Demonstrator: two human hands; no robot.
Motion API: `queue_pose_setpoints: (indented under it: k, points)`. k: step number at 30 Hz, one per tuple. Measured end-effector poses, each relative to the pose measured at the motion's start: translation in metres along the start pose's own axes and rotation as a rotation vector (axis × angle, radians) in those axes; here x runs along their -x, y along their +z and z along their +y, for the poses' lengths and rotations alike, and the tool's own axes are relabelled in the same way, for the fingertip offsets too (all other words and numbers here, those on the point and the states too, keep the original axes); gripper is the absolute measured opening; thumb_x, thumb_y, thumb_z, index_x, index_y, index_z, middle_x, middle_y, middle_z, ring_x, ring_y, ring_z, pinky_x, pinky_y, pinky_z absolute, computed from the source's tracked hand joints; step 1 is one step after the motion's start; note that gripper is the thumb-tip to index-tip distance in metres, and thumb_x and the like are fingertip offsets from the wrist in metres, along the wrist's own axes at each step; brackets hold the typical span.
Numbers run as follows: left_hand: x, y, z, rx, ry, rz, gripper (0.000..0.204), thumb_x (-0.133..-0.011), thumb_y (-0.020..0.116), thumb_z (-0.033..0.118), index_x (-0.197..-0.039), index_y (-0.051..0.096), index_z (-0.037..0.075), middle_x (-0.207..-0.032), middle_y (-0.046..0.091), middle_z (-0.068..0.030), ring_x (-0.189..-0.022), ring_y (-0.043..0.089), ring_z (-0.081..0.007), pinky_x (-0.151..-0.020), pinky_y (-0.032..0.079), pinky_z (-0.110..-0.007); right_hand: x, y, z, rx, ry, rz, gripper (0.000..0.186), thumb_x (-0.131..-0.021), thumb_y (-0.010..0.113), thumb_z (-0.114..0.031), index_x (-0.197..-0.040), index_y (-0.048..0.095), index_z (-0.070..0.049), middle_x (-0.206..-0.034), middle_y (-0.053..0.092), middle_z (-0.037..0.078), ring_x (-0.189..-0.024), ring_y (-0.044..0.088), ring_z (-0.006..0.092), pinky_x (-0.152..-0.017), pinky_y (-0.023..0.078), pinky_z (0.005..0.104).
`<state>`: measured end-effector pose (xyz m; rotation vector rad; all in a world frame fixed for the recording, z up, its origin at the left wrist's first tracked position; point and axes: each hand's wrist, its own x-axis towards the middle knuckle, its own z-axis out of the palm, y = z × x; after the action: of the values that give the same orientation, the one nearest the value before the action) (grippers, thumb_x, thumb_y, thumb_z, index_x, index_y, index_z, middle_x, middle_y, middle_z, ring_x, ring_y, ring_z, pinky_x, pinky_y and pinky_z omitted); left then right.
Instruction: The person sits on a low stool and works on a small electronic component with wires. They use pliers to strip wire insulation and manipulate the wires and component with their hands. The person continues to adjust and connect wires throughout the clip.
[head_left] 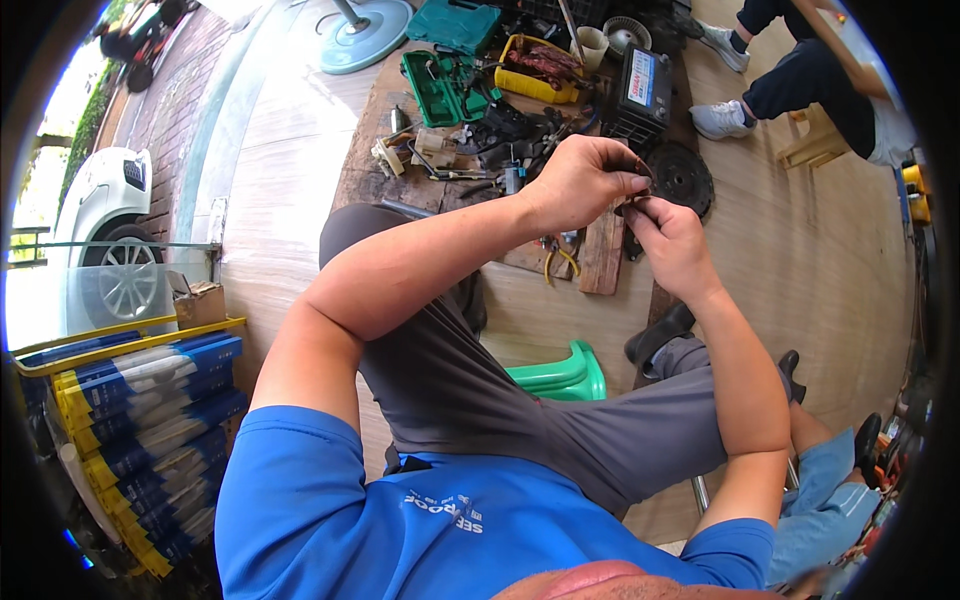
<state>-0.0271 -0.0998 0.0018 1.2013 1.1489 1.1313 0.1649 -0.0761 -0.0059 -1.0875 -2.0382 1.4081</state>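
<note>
My left hand (590,182) and my right hand (672,242) meet in front of me, over the right side of a low wooden work board. Both are closed, thumbs pinched against fingers, around something small and dark. Its shape is mostly hidden by the fingertips, so its kind does not show. Just beyond the hands lies a dark round disc (682,180). Below them are a wooden block (602,256) and pliers with yellow handles (562,262). Loose dark and pale parts (440,150) cover the board left of my left hand.
A black battery (640,92), a yellow bin (540,68) and an opened green tool case (440,90) stand at the far side. Under my knees is a green stool (565,375). Other people's legs (790,95) are at the right. Stacked packages (150,430) fill the lower left.
</note>
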Motion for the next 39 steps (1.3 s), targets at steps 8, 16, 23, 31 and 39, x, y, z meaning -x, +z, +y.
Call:
queue_pose_setpoints:
  k: [8, 16, 23, 31, 39]
  points:
    - [0.002, 0.005, -0.004, -0.115, 0.003, 0.090, 0.020, -0.084, 0.080, 0.012, -0.090, 0.069, -0.003, -0.075, 0.069, -0.0064, -0.068, 0.060, -0.0074, -0.061, 0.053, -0.028, 0.003, 0.005, -0.012, 0.269, -0.138, 0.032, 0.012, -0.090, 0.067, -0.009, -0.091, 0.068, 0.003, -0.084, 0.066, 0.022, -0.076, 0.065, 0.0370, -0.068, 0.051, 0.0397]
    - [0.004, 0.009, 0.000, -0.269, 0.023, 0.118, 0.026, -0.084, 0.081, 0.018, -0.091, 0.067, -0.003, -0.070, 0.066, -0.0050, -0.063, 0.058, -0.0065, -0.054, 0.051, -0.027, 0.004, 0.008, -0.002, 0.490, -0.276, 0.079, 0.012, -0.087, 0.069, -0.010, -0.087, 0.066, 0.002, -0.083, 0.065, 0.019, -0.079, 0.064, 0.0376, -0.069, 0.051, 0.0448]
    - [0.004, 0.010, -0.007, -0.294, 0.066, 0.183, 0.030, -0.085, 0.081, 0.022, -0.097, 0.069, -0.003, -0.073, 0.067, -0.0060, -0.060, 0.059, -0.0073, -0.053, 0.051, -0.027, 0.003, 0.014, -0.008, 0.542, -0.354, 0.093, 0.012, -0.089, 0.066, -0.010, -0.084, 0.065, 0.001, -0.083, 0.065, 0.018, -0.081, 0.064, 0.0379, -0.070, 0.052, 0.0459]
    - [0.004, 0.002, 0.000, 0.000, -0.004, -0.033, 0.020, -0.094, 0.070, 0.011, -0.106, 0.069, -0.004, -0.089, 0.071, -0.0053, -0.077, 0.063, -0.0083, -0.070, 0.055, -0.026, 0.004, 0.006, -0.011, 0.487, -0.265, 0.047, 0.012, -0.089, 0.065, -0.009, -0.084, 0.064, 0.002, -0.082, 0.064, 0.020, -0.080, 0.063, 0.0402, -0.071, 0.050, 0.0471]
    - [0.002, -0.003, -0.002, 0.026, -0.057, -0.026, 0.016, -0.092, 0.072, 0.008, -0.103, 0.071, -0.004, -0.090, 0.072, -0.0052, -0.080, 0.063, -0.0084, -0.074, 0.054, -0.025, 0.002, 0.004, -0.011, 0.428, -0.291, 0.019, 0.010, -0.087, 0.067, -0.007, -0.088, 0.067, 0.003, -0.084, 0.065, 0.020, -0.081, 0.064, 0.0396, -0.071, 0.051, 0.0450]
